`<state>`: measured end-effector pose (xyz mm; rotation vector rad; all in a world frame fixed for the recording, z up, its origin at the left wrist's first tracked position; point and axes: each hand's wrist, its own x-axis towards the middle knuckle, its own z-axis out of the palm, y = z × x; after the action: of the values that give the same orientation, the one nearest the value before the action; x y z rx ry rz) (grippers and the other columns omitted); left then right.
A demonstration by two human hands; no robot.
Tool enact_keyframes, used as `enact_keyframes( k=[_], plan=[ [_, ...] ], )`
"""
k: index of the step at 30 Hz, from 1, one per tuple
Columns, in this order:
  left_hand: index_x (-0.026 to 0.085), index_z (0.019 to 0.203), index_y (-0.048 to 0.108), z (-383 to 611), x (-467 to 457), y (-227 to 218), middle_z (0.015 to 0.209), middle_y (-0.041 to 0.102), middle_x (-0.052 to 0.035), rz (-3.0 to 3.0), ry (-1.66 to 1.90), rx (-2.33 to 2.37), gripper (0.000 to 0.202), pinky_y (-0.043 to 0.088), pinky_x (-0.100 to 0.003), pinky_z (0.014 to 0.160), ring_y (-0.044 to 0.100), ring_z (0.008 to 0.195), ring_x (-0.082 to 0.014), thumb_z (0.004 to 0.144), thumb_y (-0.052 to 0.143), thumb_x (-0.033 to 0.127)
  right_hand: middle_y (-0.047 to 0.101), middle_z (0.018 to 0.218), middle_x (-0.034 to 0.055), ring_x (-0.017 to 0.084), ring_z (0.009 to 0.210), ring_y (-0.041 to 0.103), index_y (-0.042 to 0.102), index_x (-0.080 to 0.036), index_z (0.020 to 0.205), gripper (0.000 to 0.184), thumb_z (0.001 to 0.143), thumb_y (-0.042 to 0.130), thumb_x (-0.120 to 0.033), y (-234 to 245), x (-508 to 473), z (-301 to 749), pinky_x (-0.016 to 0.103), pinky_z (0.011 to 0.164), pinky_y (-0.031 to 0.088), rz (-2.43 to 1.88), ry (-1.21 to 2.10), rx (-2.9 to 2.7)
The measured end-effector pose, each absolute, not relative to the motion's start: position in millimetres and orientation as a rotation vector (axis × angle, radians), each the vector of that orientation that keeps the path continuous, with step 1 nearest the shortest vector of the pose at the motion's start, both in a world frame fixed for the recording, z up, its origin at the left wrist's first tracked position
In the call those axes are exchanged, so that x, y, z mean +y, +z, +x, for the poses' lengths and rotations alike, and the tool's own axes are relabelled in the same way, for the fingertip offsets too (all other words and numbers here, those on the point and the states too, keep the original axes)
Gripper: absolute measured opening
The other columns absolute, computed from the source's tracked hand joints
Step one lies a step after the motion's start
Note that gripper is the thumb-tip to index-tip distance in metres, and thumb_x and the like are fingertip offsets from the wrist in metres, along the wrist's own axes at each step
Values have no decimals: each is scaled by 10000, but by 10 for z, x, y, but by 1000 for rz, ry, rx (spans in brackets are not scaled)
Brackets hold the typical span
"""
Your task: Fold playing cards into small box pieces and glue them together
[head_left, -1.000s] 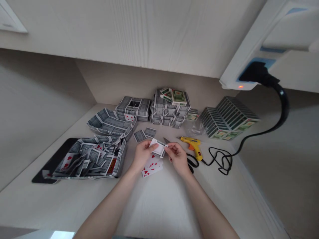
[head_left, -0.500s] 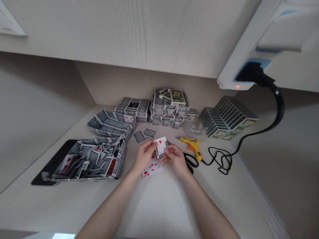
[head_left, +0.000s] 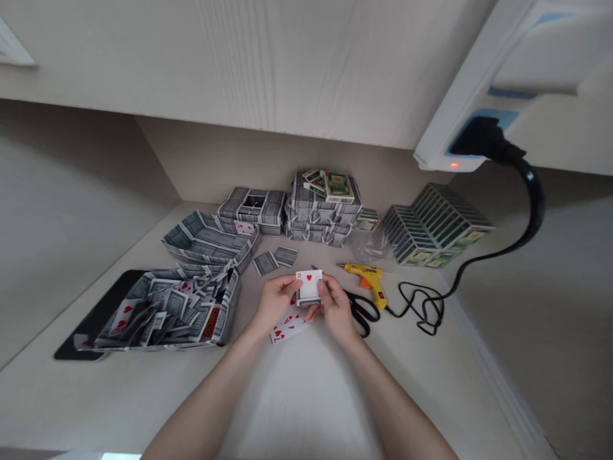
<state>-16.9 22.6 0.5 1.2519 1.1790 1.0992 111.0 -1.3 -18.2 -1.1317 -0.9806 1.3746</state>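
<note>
- Overall, the worktop (head_left: 306,396) spreads across the lower view, its near edge partly hidden behind the two forearms.
- Beyond the worktop's back right corner, a white power strip (head_left: 438,137) runs out of view at the top; a black plug (head_left: 483,139) covers its socket.
- Toward the worktop's left edge, a patterned tray (head_left: 230,310) heaped with cards hides most of a black mat (head_left: 76,342); single cards deep in the heap are hard to make out.
- Both forearms slant in from the near edge and converge at mid-worktop. There the left hand (head_left: 276,299) is clamped on the left edge of a folded card (head_left: 309,291), thumb above and fingers curled behind. The right hand (head_left: 338,306) pinches its right side, thumb laid over the face, other fingers mostly tucked out of sight.
- Just beside the right wrist, scissors (head_left: 364,313) show black loops toward the near edge; the hand hides much of the blades.
- Raised above the worktop, the folded card turns its heart face up, its index corner toward the back left. Its long axis seems to run from near edge to back edge, with a patterned fold nearest the person.
- Below it, loose heart cards (head_left: 287,330) lie overlapping, partly covered by the hands.
</note>
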Motion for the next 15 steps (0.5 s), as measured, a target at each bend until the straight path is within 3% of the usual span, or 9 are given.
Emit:
enact_keyframes(
  k=[5, 10, 15],
  plan=[
    [123, 680, 651, -127, 187, -33, 552, 572, 15, 1347, 1170, 1335, 189, 361, -200, 489, 454, 501, -97, 705, 524, 262, 549, 486, -54, 134, 327, 501, 445, -215, 969, 350, 780, 488, -507, -221, -24, 1112, 249, 337, 413, -1144, 1365, -1029],
    [134, 775, 633, -101, 143, -65, 664, 609, -7, 1436, 1240, 1359, 191, 390, -196, 533, 494, 578, -107, 746, 500, 266, 564, 600, -27, 122, 397, 527, 498, -202, 863, 283, 776, 515, -470, -191, -50, 1118, 252, 387, 441, -1153, 1255, -1050],
    [159, 816, 554, -22, 74, -57, 566, 534, 27, 1241, 1265, 1211, 234, 361, -185, 405, 453, 425, -83, 797, 456, 371, 577, 611, -28, 107, 367, 482, 504, -214, 897, 253, 780, 519, -439, -105, -88, 1079, 244, 360, 413, -1052, 1342, -1008]
  ],
)
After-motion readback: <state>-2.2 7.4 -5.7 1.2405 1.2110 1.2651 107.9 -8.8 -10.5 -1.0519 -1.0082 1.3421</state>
